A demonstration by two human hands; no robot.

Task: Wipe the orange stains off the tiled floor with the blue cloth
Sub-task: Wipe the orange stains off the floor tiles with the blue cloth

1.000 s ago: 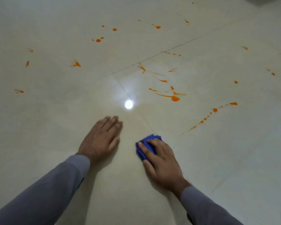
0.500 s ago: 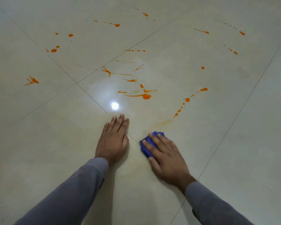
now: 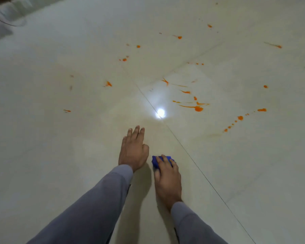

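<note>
My right hand [image 3: 167,176] presses a small bunched blue cloth [image 3: 156,162] flat against the pale tiled floor [image 3: 60,155]; most of the cloth is hidden under the fingers. Just to its left, my left hand [image 3: 133,148] rests flat on the floor with straight fingers. Orange stains lie farther ahead: a large streaked blot [image 3: 197,108], a dotted trail [image 3: 239,118] to the right, and several small spots [image 3: 108,84] to the left and far back.
A grout line [image 3: 192,155] runs diagonally from the centre toward the lower right, passing a bright light reflection [image 3: 160,113]. A pale, blurred object [image 3: 5,13] sits at the top left corner. A faint orange smear [image 3: 215,135] marks the tile near the trail.
The view has swung, and both hands now sit lower in frame. My right hand has drawn the cloth back toward me, close beside the left hand, away from the stains.
</note>
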